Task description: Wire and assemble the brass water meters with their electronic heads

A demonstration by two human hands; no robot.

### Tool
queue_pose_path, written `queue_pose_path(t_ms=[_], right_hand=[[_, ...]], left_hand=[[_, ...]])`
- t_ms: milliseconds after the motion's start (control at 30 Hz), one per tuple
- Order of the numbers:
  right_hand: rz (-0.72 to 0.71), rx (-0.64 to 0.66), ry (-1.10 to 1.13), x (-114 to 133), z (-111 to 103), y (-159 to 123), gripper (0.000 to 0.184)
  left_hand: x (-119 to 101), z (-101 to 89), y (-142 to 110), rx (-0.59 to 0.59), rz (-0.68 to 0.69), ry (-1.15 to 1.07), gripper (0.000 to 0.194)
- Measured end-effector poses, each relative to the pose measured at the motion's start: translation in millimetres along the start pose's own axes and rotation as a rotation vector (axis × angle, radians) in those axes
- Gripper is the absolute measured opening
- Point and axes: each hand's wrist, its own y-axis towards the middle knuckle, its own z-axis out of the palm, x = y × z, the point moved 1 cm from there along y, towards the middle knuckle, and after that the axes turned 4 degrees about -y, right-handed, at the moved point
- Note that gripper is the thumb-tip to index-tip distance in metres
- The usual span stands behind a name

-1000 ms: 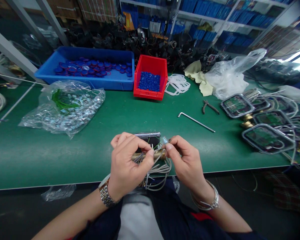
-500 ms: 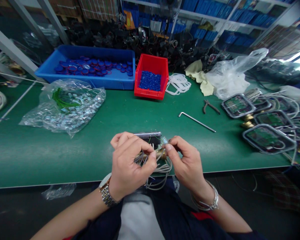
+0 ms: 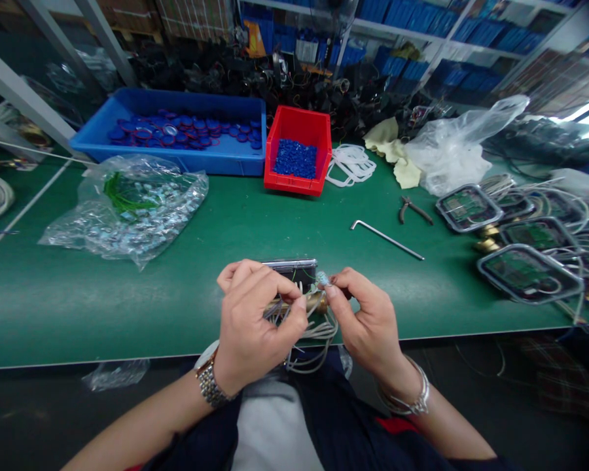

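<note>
Left hand [image 3: 258, 320], lower centre of the frame: thumb and forefinger closed in a pinch on the grey cable [image 3: 319, 331], a pale end showing just above the fingertips; metal-band wristwatch [image 3: 210, 379] at the wrist.

Right hand [image 3: 368, 319], just right of centre: thumb and forefinger gripping a small pale-blue connector [image 3: 322, 279] — held out toward the left hand. Silver bangle [image 3: 419, 392] at the wrist.

Below and between the hands: brass fitting [image 3: 318, 302], partly hidden by the left hand; grey cable in loose loops beneath it; black case [image 3: 308, 275] with a silver edge, just beyond.

Green table [image 3: 127, 307], middle of the frame: one hex key [image 3: 389, 241], right of centre; one pair of cutters [image 3: 415, 210], handles spread, beyond it.

Left: clear plastic bag [image 3: 127, 226] of pale-blue pieces (a bundle of green wire among them).

Upper left: blue tray [image 3: 177, 161] of round blue parts. Upper centre: red bin [image 3: 294, 184] of small blue parts, white loops [image 3: 352, 165] beside it.

Right: clear-fronted units [image 3: 530, 273] with green boards inside — several, clustered with cables and brass pieces.
</note>
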Motion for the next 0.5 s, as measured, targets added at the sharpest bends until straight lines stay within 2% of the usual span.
queue_pose_path(t_ms=[100, 267, 400, 500], right_hand=[[-0.077, -0.005, -0.066, -1.0, -0.2, 0.1, 0.013], [-0.251, -0.063, -0.322, -5.3, -3.6, 0.9, 0.008], [-0.211, -0.048, -0.24, -4.8, -5.1, 2.1, 0.009], [-0.168, -0.023, -0.187, -2.8, -4.4, 1.7, 0.01]], left_hand=[[0.3, 0.1, -0.2, 0.005, -0.002, -0.002, 0.014], [1.8, 0.4, -0.3, 0.034, -0.036, 0.008, 0.012], [1.4, -0.9, -0.4, 0.096, -0.061, 0.015, 0.008], [0.4, -2.1, -0.1, 0.1, -0.075, -0.007, 0.01]])
